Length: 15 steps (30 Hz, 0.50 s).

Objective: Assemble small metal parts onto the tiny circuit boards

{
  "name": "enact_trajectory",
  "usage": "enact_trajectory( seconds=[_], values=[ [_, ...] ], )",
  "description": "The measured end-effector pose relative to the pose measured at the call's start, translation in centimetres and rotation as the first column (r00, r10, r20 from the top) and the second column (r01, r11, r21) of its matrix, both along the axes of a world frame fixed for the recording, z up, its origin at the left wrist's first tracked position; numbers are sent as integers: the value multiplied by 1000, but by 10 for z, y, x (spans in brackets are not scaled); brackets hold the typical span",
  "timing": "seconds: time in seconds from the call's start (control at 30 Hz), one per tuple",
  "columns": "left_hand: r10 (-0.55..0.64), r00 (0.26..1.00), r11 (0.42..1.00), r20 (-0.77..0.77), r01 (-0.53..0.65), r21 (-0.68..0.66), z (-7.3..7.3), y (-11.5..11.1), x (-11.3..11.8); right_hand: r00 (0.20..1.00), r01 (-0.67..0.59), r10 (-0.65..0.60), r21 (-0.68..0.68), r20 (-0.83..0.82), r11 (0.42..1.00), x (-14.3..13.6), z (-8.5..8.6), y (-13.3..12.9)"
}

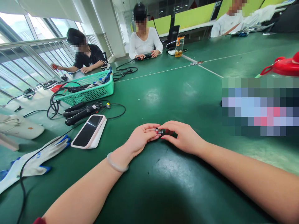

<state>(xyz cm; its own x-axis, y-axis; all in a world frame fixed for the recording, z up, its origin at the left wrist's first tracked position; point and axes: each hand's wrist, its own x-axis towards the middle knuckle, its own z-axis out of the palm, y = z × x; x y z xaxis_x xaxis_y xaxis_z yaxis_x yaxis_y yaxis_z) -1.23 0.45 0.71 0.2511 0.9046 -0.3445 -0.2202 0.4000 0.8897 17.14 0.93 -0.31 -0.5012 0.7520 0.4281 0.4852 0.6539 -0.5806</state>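
Note:
Both my hands meet over the green table in the middle of the view. Between their fingertips is a small dark piece with a shiny silvery part [159, 132]; its kind is too small to make out. My left hand [143, 137] pinches it from the left, thumb in front and fingers behind. From the right, my right hand [184, 135] curves over with thumb and fingertips closed at the piece, partly hiding it. A pale bangle [116, 163] circles my left wrist.
To the left lie a phone [88, 132], white-and-blue work gloves [37, 158], black cabled tools [81, 112] and a green basket [91, 93]. A bottle [179, 46] stands farther back. Something red [283, 67] is at right. Three people sit around the table [149, 93].

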Motion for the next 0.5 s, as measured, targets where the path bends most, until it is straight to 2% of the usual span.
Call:
enact_trajectory(
  seconds=[0.37, 0.5],
  values=[
    [-35, 999, 999, -6, 35, 5, 1, -1, 0, 1000, 15, -15, -13, -9, 1000, -1, 2, -2],
    [-38, 999, 999, -5, 38, -5, 1, -1, -1, 999, 29, -29, 21, -17, 999, 0, 1, -2]
  ],
)
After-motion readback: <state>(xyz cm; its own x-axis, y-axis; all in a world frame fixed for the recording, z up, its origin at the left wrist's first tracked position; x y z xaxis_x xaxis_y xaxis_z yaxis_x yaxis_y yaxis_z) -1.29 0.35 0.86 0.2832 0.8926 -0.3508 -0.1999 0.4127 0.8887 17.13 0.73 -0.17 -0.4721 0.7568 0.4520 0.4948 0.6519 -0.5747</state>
